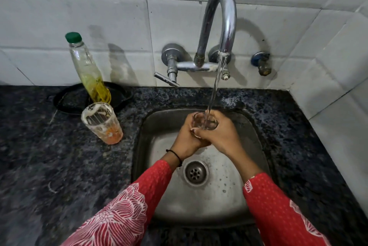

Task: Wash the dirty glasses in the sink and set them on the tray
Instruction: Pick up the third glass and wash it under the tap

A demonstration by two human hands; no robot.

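A small clear glass (205,121) stands upright over the steel sink (159,196), and the stream from the curved tap (223,22) runs straight into it. My right hand (221,136) wraps its fingers round the glass from the right. My left hand (187,140) curls round it from the left, thumb on its side. A second, taller glass (102,123) with foam and orange dregs stands on the dark stone counter left of the sink. A black round tray (65,99) lies behind it by the wall.
A clear bottle (87,70) with a green cap and yellow liquid stands on the black tray. The tap's lever (166,79) sticks out toward the sink. A small blue-handled valve (261,63) is on the tiled wall at the right. The drain (196,172) sits mid-basin.
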